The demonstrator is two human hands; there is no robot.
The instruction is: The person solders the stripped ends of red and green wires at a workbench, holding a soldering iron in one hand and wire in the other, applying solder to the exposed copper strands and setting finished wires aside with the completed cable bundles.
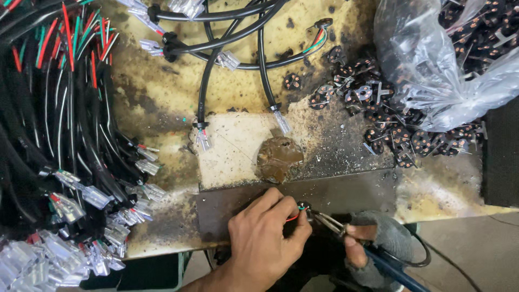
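Observation:
My left hand point(265, 238) pinches thin red and green wires point(294, 215) and a small round black part point(303, 206) over a dark metal strip point(357, 192) at the bench's front edge. My right hand point(373, 246), in a grey fingerless glove, grips a blue-handled soldering iron point(346, 232). Its metal tip point(320, 218) meets the small part right beside my left thumb.
A big bundle of black cables point(59, 135) with clear plastic connectors point(81, 189) fills the left side. More cables point(232, 48) loop at the top. A brown flux blob point(278, 157) sits mid-bench. Several small round black parts point(389, 130) spill from a clear plastic bag point(432, 59) at right.

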